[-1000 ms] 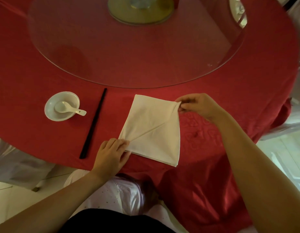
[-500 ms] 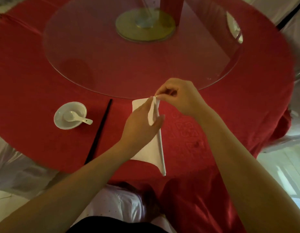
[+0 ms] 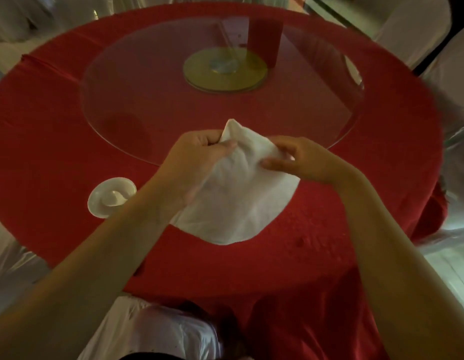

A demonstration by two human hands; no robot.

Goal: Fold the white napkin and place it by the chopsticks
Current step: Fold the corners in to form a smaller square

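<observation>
Both hands hold the white napkin [image 3: 233, 201] lifted over the red bench [image 3: 316, 255]: left hand [image 3: 197, 162] bunching its top, right hand [image 3: 301, 159] pinching its edge. Folding is mid-step; next, probably another crease. Chopsticks are hidden behind the left arm.

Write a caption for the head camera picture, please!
Both hands, left hand and right hand, hold the white napkin above the red tablecloth.

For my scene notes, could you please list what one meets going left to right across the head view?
White bowl → left hand → napkin → right hand.
</observation>
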